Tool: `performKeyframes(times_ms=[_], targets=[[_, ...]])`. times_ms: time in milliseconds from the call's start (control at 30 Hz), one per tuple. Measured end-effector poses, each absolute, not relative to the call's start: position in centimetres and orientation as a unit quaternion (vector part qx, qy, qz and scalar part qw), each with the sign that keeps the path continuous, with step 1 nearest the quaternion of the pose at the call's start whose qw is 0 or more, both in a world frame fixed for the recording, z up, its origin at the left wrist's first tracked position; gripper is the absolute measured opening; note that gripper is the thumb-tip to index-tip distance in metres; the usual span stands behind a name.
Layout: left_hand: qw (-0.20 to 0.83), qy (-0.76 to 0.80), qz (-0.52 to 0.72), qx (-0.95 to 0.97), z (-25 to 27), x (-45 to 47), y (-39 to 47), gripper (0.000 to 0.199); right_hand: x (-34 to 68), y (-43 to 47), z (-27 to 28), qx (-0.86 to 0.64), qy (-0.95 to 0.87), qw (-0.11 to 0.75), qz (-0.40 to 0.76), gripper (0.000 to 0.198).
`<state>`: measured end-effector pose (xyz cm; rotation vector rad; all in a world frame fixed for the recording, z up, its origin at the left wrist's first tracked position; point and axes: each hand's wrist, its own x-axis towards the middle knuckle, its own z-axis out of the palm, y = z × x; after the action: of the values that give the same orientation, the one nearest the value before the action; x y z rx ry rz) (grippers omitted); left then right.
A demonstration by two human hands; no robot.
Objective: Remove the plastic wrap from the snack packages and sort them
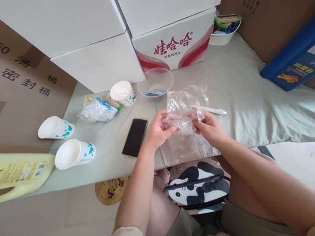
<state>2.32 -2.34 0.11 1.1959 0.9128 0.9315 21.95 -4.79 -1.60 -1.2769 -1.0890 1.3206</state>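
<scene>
A crinkled clear plastic bag (187, 143) stretches between my two hands above the front edge of the cloth-covered surface. My left hand (162, 128) grips its left side, fingers curled and thumb on top. On the other side, my right hand (209, 127) pinches the bag with thumb and fingers. Behind the right fingers lies a white-handled utensil (214, 110), its far end obscured by the plastic. Just beyond the bag stands a clear plastic bowl (155, 81) with a blue packet (155, 92) in it. A black phone (135, 137) lies face up left of my left hand.
Paper cups (74, 153) lie tipped at the left by a yellow jug (18, 174); another paper cup (122, 93) stands near wrapped packets (99, 109). White boxes (175, 44) line the back. At right are a blue container (299, 56) and a white bowl of packets (225, 38).
</scene>
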Motion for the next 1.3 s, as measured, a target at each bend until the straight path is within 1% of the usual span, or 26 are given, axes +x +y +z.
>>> performKeyframes(times_ms=[67,100,267,367,467,533,600,667,733,800,833,900,933,1000,1033,1067,1133,1200,1267,1300], targets=[[0.654,0.391,0.398,0.511,0.2,2.3,-2.4,0.054,22.0,-4.8,-1.6,-0.520,-0.437,0.504,0.533,0.018],[0.660,0.390,0.394,0.508,0.2,2.3,-2.3,0.051,22.0,-4.8,-1.6,-0.516,-0.434,0.514,0.530,0.017],[0.649,0.398,0.424,0.490,0.0,1.9,-2.2,0.029,22.2,-4.9,-1.0,-0.482,-0.457,0.530,0.527,0.012],[0.639,0.410,0.436,0.484,0.1,1.5,-2.0,0.020,22.3,-4.9,-0.9,-0.458,-0.449,0.538,0.548,0.008],[0.650,0.412,0.439,0.464,0.4,1.4,-2.0,0.010,22.3,-5.0,-1.1,-0.447,-0.441,0.535,0.566,0.005],[0.659,0.407,0.442,0.453,0.7,1.4,-1.9,0.009,22.3,-5.0,-1.1,-0.446,-0.448,0.526,0.569,0.005],[0.647,0.411,0.442,0.465,0.8,1.4,-1.9,0.013,22.4,-5.0,-1.0,-0.445,-0.454,0.512,0.577,0.006],[0.614,0.430,0.435,0.499,0.7,1.3,-1.8,0.018,22.5,-5.0,-0.8,-0.433,-0.454,0.501,0.596,0.012],[0.585,0.452,0.414,0.532,0.5,1.2,-1.7,0.023,22.7,-4.9,-0.7,-0.429,-0.438,0.494,0.616,0.025],[0.573,0.462,0.393,0.551,0.3,1.1,-1.7,0.026,22.8,-4.7,-0.9,-0.452,-0.425,0.493,0.609,0.040],[0.570,0.464,0.385,0.558,0.1,1.1,-1.7,0.027,22.9,-4.7,-1.0,-0.470,-0.426,0.493,0.596,0.042],[0.563,0.464,0.376,0.571,-0.1,1.0,-1.7,0.027,22.9,-4.6,-1.4,-0.500,-0.444,0.485,0.563,0.041],[0.558,0.462,0.375,0.578,-0.1,1.0,-1.7,0.026,22.9,-4.6,-1.5,-0.508,-0.457,0.477,0.553,0.046],[0.544,0.455,0.386,0.590,-0.2,0.9,-1.6,0.024,22.9,-4.7,-1.8,-0.509,-0.478,0.460,0.548,0.066],[0.539,0.448,0.400,0.590,-0.3,0.9,-1.6,0.025,22.8,-4.7,-1.8,-0.504,-0.484,0.456,0.551,0.071],[0.537,0.439,0.420,0.586,-0.3,1.0,-1.6,0.027,22.8,-4.8,-1.8,-0.496,-0.485,0.460,0.554,0.072],[0.542,0.420,0.467,0.558,-0.3,1.1,-1.5,0.041,22.6,-4.8,-1.7,-0.481,-0.481,0.481,0.554,0.068],[0.570,0.412,0.498,0.507,-0.3,1.4,-1.6,0.063,22.6,-4.8,-1.5,-0.479,-0.468,0.507,0.542,0.066],[0.623,0.421,0.488,0.443,-0.3,1.8,-1.7,0.080,22.6,-4.7,-1.5,-0.486,-0.457,0.528,0.526,0.064],[0.657,0.429,0.464,0.411,-0.3,2.0,-1.8,0.084,22.7,-4.7,-1.6,-0.490,-0.455,0.534,0.517,0.064]])
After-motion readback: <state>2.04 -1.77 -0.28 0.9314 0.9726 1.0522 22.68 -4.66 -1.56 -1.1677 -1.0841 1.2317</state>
